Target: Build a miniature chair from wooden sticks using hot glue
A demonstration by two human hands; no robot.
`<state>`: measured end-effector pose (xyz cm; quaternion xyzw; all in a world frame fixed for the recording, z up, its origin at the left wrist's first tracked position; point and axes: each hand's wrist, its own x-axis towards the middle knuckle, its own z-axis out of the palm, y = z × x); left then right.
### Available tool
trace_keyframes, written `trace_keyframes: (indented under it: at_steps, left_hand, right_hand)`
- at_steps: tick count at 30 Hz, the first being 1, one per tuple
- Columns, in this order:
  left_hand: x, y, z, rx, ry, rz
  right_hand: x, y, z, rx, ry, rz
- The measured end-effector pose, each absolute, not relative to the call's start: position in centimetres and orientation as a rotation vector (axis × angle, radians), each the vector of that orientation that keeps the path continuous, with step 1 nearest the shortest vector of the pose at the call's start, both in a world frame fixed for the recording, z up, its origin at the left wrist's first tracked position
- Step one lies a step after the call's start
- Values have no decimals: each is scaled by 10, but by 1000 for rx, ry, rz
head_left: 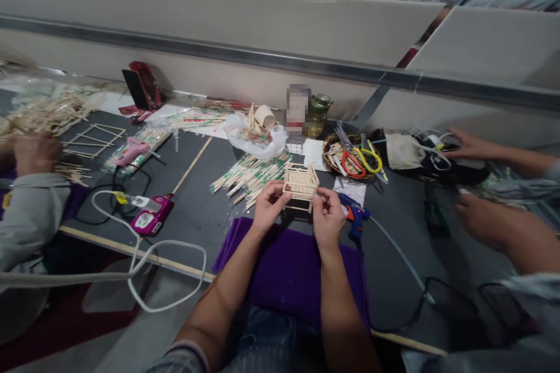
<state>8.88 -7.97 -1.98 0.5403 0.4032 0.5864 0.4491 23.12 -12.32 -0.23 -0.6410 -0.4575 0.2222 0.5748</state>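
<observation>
A small box-shaped frame of glued wooden sticks (301,183) is held up just above the dark table. My left hand (269,205) grips its left side with curled fingers. My right hand (327,218) pinches its right lower edge. A purple cloth (289,268) lies under my wrists. A blue glue gun (355,214) rests just right of my right hand, its cord trailing off to the right.
Packs of chopsticks (249,173) lie behind the frame. A wicker basket (350,154) holds scissors. A pink glue gun (131,151) and a magenta power strip (151,215) sit at left. Other people's hands work at far left (35,151) and right (481,218).
</observation>
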Motion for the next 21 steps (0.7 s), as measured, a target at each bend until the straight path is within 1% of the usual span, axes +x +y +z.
trace_keyframes:
  at_steps: [14,21]
  left_hand:
    - [91,-80,-17,1356,1043,1454]
    - [91,-79,-19,1336,1034,1454]
  right_hand:
    - [240,-127,4,-1592,-1116,454]
    - [238,-127,1,-1544,-1123,521]
